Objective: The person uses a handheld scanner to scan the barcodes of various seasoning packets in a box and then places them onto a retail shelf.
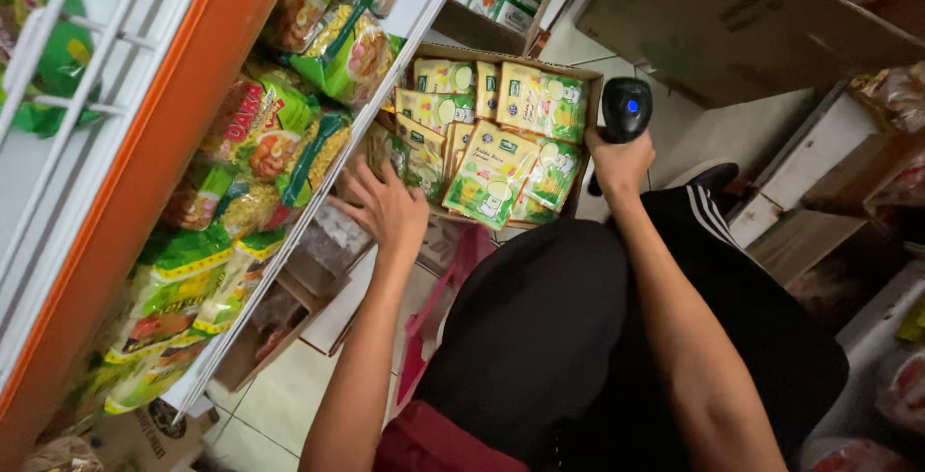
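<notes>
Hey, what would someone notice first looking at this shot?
Probably the cardboard box of green and yellow packets in the middle, with the left hand at its near edge. Beside it, the right hand grips a black scanner, and bright snack bags crowd the shelf on the left.

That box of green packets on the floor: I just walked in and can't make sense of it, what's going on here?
A person crouches beside a shop shelf stocked with bagged goods. Their right hand holds a black handheld scanner over an open cardboard box full of green-and-yellow sachets. Their left hand, fingers spread, reaches to the box's near edge by the shelf and grips nothing that can be seen. Other cardboard boxes stand around on the tiled floor.
</notes>
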